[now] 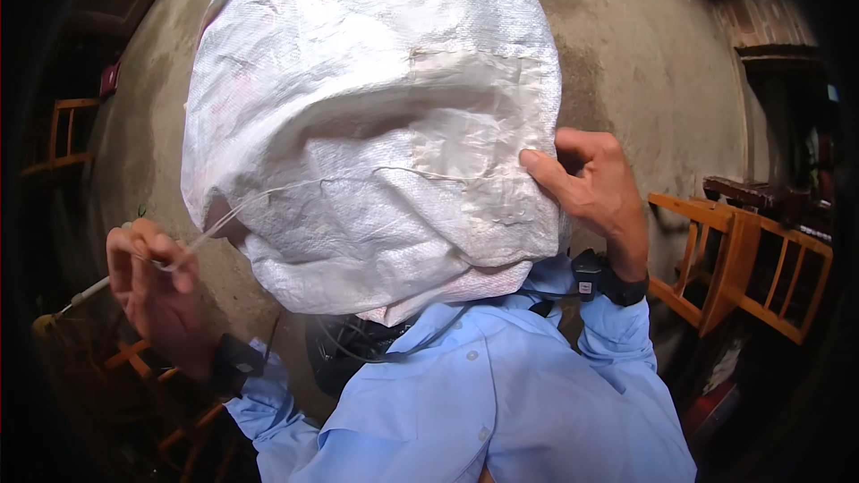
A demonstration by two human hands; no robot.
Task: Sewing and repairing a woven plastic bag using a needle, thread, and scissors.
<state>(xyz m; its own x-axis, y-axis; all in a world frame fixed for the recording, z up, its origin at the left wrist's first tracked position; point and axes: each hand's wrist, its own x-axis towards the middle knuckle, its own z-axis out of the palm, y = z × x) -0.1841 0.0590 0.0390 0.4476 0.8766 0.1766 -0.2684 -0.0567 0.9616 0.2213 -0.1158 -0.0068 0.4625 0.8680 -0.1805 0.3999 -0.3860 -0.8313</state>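
Note:
A large white woven sack point(358, 116), stuffed full, fills the middle of the view and rests against my chest. My right hand point(591, 188) grips its right side, thumb pressed on the fabric. My left hand point(152, 282) is at the lower left, its fingers pinched on a thin white string point(268, 195) that runs across to the sack's surface. A whitish rod-like piece point(85, 293) sticks out to the left of that hand. Both wrists wear dark bands over light blue sleeves.
A grey concrete floor point(644, 54) lies behind the sack. Orange wooden chairs point(743, 268) stand at the right, another wooden chair point(67, 130) at the far left, and more wooden frames point(170, 411) below my left hand. Dark cables point(358, 344) hang under the sack.

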